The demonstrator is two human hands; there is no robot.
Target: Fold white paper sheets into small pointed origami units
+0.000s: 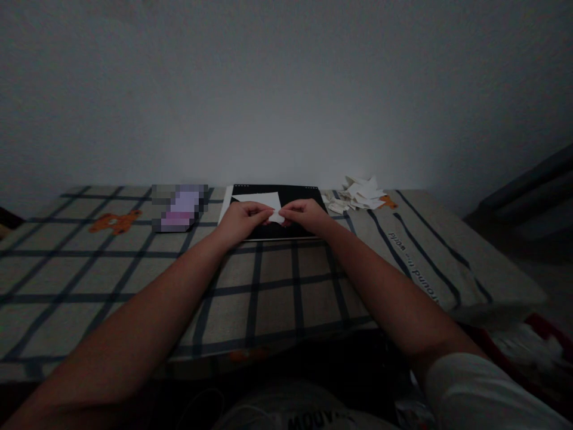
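Note:
Both my hands meet above a black board [286,233] with a pale edge, lying at the back of the table. My left hand [244,221] pinches a small piece of white paper [276,218] from one side. From the other side my right hand [307,214] pinches the same piece, fingertips close to those of the left. A larger white sheet of paper [264,199] lies on the board behind my hands, partly hidden by the left one. Whether the small piece is joined to the sheet I cannot tell.
A heap of torn white paper pieces [362,194] lies right of the board. To the left is a blurred purple, phone-like object [183,207]. A checked cloth [273,298] covers the table, which stands against a grey wall [286,89].

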